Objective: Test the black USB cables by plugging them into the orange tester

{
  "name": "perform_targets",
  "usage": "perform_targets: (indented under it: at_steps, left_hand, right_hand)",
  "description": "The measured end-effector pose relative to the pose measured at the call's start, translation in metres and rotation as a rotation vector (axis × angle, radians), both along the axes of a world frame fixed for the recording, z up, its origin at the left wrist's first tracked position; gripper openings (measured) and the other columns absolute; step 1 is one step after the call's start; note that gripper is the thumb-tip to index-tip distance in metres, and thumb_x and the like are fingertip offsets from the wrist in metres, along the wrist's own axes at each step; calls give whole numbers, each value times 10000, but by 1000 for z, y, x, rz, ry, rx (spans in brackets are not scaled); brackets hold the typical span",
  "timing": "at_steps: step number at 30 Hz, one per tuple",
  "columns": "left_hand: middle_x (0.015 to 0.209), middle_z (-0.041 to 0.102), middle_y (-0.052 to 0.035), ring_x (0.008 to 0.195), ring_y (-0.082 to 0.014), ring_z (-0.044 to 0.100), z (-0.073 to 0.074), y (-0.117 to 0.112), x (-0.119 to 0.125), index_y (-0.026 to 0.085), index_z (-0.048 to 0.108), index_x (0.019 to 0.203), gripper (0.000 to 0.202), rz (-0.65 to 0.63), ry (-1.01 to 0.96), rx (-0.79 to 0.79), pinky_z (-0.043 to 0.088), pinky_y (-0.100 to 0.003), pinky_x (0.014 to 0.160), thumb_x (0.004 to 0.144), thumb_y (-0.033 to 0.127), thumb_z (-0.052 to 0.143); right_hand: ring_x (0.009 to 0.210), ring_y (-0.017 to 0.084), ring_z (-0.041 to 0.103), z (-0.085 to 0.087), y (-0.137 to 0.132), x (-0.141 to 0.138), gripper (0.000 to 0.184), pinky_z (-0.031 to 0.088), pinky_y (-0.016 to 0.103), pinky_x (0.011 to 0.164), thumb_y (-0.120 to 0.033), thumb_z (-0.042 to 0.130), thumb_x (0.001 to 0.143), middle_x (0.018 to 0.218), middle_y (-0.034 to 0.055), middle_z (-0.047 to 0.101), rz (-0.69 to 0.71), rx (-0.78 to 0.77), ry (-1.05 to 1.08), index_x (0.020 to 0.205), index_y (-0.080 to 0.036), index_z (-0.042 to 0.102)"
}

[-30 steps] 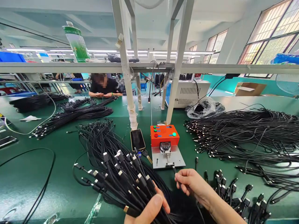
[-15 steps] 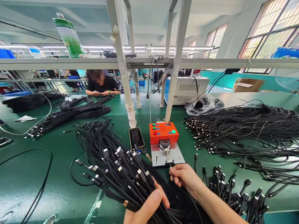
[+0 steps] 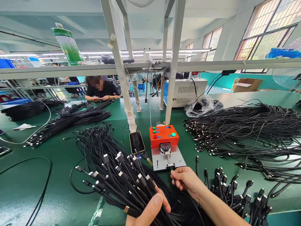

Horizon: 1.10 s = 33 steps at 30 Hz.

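Observation:
My left hand [image 3: 150, 207] is closed around a thick bundle of black USB cables [image 3: 122, 179], their metal plug ends fanned out up and to the left. Between the thumb and fingers of my right hand [image 3: 187, 180] is a single black cable, pinched near its plug. That plug is at the front edge of a metal plate [image 3: 162, 160], where my fingers partly hide it. On the plate sits a small gauge [image 3: 165, 147] with a digital display, in front of an orange box [image 3: 164, 136] with green and red buttons, one glowing green.
A phone [image 3: 137, 142] and keys [image 3: 147, 159] lie left of the plate. Cable piles [image 3: 244, 128] cover the right side, with more cable ends [image 3: 225, 185] near my right forearm. White posts [image 3: 172, 78] rise behind the box. A co-worker [image 3: 102, 89] sits across the table.
The view has shifted slightly. Both hands keep nearly the same position and grip, with the right hand's cable still at the plate's front edge.

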<state>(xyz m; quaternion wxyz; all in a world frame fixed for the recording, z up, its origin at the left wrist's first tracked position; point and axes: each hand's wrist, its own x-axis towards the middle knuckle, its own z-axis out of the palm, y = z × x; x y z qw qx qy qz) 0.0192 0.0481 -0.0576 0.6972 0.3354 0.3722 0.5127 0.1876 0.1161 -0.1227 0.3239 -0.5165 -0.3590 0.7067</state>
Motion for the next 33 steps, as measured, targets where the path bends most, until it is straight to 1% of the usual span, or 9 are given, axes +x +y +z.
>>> perform_targets:
  at_steps: [5, 9, 13, 17, 22, 24, 29, 33]
  left_hand:
    - [423, 608, -28, 414, -163, 554, 4, -1, 1, 146, 623, 471, 360, 7, -12, -1, 420, -306, 507, 650, 458, 640]
    - [428, 606, -29, 416, -159, 549, 6, -2, 2, 152, 626, 483, 353, 8, -13, -2, 420, -311, 522, 677, 446, 617]
    - [424, 597, -22, 419, -154, 544, 5, -1, 2, 160, 625, 479, 324, 6, 0, 0, 420, -309, 528, 675, 418, 619]
    - [388, 570, -12, 390, -138, 519, 3, 1, 3, 162, 615, 433, 324, 2, 28, 2, 404, -287, 491, 669, 383, 618]
    - [390, 567, -20, 384, -137, 508, 3, 0, 4, 159, 613, 416, 311, 12, 55, 14, 401, -281, 472, 611, 396, 664]
    - [396, 569, -23, 389, -137, 509, 4, 0, 4, 159, 614, 416, 316, 21, 64, 18, 402, -283, 476, 615, 400, 660]
    - [399, 553, -12, 397, -139, 508, 6, -3, 6, 162, 615, 440, 316, 51, 83, 21, 405, -302, 507, 667, 381, 621]
    - [412, 553, -11, 413, -159, 510, 9, -7, 7, 180, 629, 503, 270, 80, 91, 28, 416, -317, 515, 636, 413, 653]
  right_hand:
    - [304, 29, 392, -2, 1, 0, 273, 272, 143, 328, -338, 611, 720, 452, 29, 557, -10, -3, 2, 637, -89, 539]
    - [305, 28, 393, 0, 1, 0, 259, 269, 140, 330, -322, 612, 719, 446, 28, 553, -9, -13, -6, 633, -89, 540]
    - [305, 26, 393, 2, 1, -1, 249, 269, 136, 328, -310, 606, 725, 451, 31, 557, -9, -19, -2, 630, -89, 539]
    - [308, 29, 401, -1, 2, 0, 255, 275, 137, 325, -317, 616, 717, 464, 35, 567, -16, -10, 8, 627, -90, 541]
    - [301, 28, 398, -3, 3, 0, 237, 275, 137, 320, -297, 610, 722, 459, 33, 567, -16, -9, -2, 626, -91, 542]
    - [300, 31, 399, -4, 3, 0, 227, 279, 137, 319, -283, 602, 727, 452, 31, 562, -16, -16, -8, 623, -92, 540]
    - [292, 27, 395, -4, 4, 0, 221, 271, 134, 319, -267, 586, 738, 444, 27, 557, -17, -19, -11, 616, -90, 536]
    - [286, 24, 379, -1, 4, -1, 231, 257, 137, 318, -285, 592, 726, 440, 22, 551, -11, -24, -26, 610, -94, 532]
